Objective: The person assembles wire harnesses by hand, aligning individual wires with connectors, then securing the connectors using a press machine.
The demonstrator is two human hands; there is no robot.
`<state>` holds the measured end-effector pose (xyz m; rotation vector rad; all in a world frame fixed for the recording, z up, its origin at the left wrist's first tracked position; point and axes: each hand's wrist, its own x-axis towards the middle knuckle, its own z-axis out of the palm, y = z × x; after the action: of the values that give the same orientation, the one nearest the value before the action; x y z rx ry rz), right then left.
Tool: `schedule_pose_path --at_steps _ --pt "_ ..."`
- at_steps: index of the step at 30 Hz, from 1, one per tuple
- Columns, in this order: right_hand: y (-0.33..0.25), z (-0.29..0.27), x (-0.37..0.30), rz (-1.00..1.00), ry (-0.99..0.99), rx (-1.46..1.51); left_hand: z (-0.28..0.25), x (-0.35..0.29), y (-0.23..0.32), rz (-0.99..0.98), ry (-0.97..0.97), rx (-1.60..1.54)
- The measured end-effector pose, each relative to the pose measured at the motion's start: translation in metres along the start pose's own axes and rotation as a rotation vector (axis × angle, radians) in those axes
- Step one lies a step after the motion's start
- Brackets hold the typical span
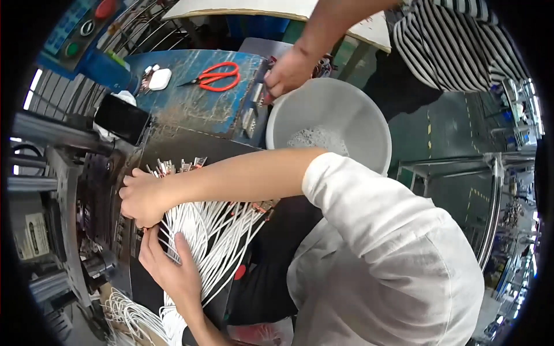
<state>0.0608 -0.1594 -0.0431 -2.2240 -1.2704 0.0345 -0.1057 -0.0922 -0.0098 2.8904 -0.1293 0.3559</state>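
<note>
White slender cables [228,254] fanning over the black worktop [187,143], left hand [173,274] beside them near its left edge, thumb spread, right hand [147,199] just beyond, fingers curled, can't tell on what

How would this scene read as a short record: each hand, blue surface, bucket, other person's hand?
Left hand: at the white cables, grip unclear
Right hand: just beyond the left, grip unclear
Blue surface: red-handled scissors, white case
Bucket: grey, small pieces inside
Other person's hand: near the bucket's rim
</note>
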Motion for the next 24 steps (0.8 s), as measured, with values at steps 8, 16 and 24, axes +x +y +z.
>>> schedule_pose_path --at_steps 8,16,24 --pt "0.012 -0.019 -0.015 0.017 0.006 -0.055 0.004 0.009 0.012 -0.009 -0.068 -0.107" --pt "0.007 -0.008 0.000 0.015 -0.091 -0.010 0.003 -0.003 0.004 -0.033 -0.025 -0.155" --pt "0.021 -0.024 0.004 0.120 -0.177 -0.232 0.000 -0.005 0.004 -0.043 -0.011 -0.169"
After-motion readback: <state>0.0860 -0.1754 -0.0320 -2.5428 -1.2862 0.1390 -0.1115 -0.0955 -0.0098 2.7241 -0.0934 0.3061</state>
